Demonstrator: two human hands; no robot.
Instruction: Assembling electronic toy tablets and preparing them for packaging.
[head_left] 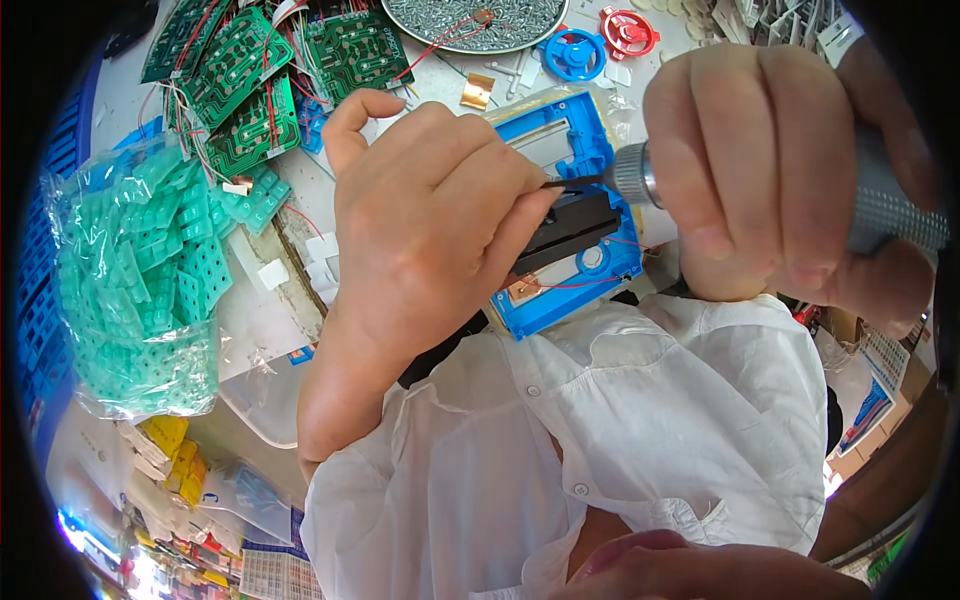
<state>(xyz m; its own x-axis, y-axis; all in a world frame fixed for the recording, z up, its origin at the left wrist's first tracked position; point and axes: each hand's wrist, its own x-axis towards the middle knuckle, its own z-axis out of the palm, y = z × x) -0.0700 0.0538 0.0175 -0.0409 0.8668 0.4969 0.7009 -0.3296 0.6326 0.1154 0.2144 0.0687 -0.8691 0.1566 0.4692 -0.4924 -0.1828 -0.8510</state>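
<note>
My right hand point(755, 170) is wrapped round a grey electric screwdriver point(634, 174) with a knurled grip. Its dark bit points left, over a blue plastic housing point(545, 315). Close to the bit's tip, my left hand point(430, 200) has thumb and forefinger pinched together, its little finger raised. Whatever lies between those fingertips is too small or hidden to make out. A black oblong block point(570, 232) sits across the middle of the housing, partly behind my left hand. Thin red wires run over the housing's lower part, next to a small copper-coloured plate point(524, 289).
Green circuit boards point(235, 85) with red wires are piled at the far left. Below them a clear bag point(145, 290) holds teal rubber keypads. A round metal tray point(395, 18) of screws stands at the back. Blue point(574, 54) and red point(628, 33) plastic wheels lie beside it.
</note>
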